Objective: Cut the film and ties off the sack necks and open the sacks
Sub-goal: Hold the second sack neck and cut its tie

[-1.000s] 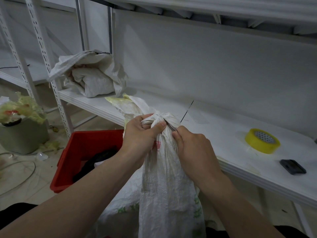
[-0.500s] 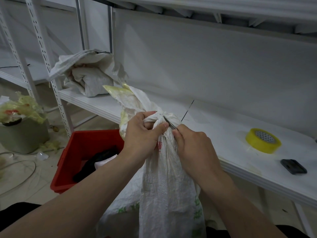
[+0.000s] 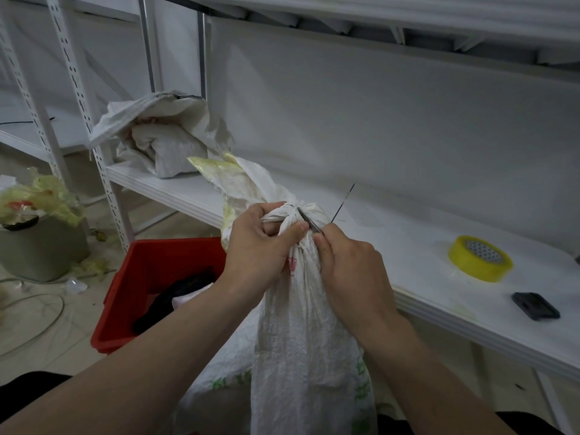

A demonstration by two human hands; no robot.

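- Since a second ago the yellowish film [image 3: 219,171] on the flap above the neck has risen and swung further left; my hands have barely shifted.
- My left hand [image 3: 260,249] grips the sack [image 3: 301,340] just under the knot [image 3: 292,213], fingers curled round the bunched neck and thumb pressed across its front.
- My right hand [image 3: 348,271] pinches a thin blade [image 3: 309,222]. Only a short grey sliver shows; the rest is hidden in my fist, so I cannot tell what tool it is.
- The tie itself is too small to make out among the folds.
- The sack stands upright between my forearms in front of the white shelf [image 3: 408,252], long axis vertical, neck up. Its bottom is cut off by the lower edge of the view.
- The blade slants up and left from my fingertips, its tip at the knot.
- A red crate [image 3: 141,277] sits on the floor to the left, partly hidden behind my left arm.
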